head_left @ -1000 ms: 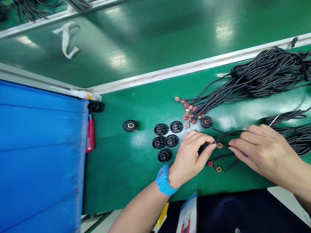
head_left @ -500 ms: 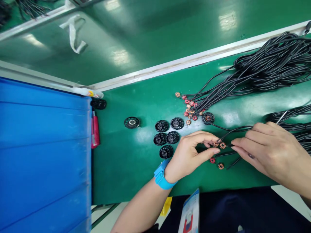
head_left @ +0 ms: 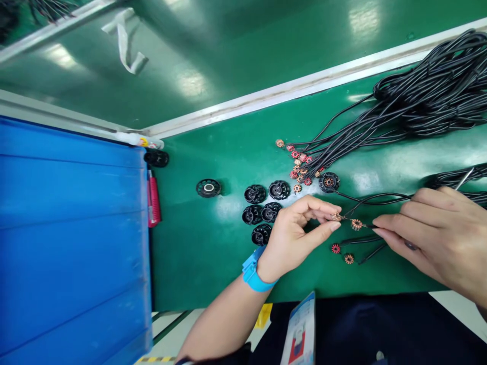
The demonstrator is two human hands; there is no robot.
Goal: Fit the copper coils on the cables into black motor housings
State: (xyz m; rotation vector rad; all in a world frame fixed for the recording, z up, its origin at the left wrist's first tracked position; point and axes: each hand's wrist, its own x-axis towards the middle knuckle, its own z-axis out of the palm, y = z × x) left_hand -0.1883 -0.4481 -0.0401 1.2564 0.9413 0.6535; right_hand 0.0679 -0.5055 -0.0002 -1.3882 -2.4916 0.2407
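My left hand, with a blue wrist strap, pinches a small copper-wound coil between thumb and fingertips. Just right of it is a second copper-wound coil, on the end of a black cable. My right hand is closed on that cable; a thin metal rod sticks out behind its knuckles, its kind unclear. Below the hands lie a red coil and another copper coil on cables. Above is a black round housing with a coil inside.
Several black round housings stand left of my hands, with a black wheel-like part further left. Bundled black cables ending in coils lie at the upper right. A blue bin and red-handled tool are at the left.
My right hand has moved slightly right with the cable, and the gap between the two copper coils has widened. The view has shifted slightly.
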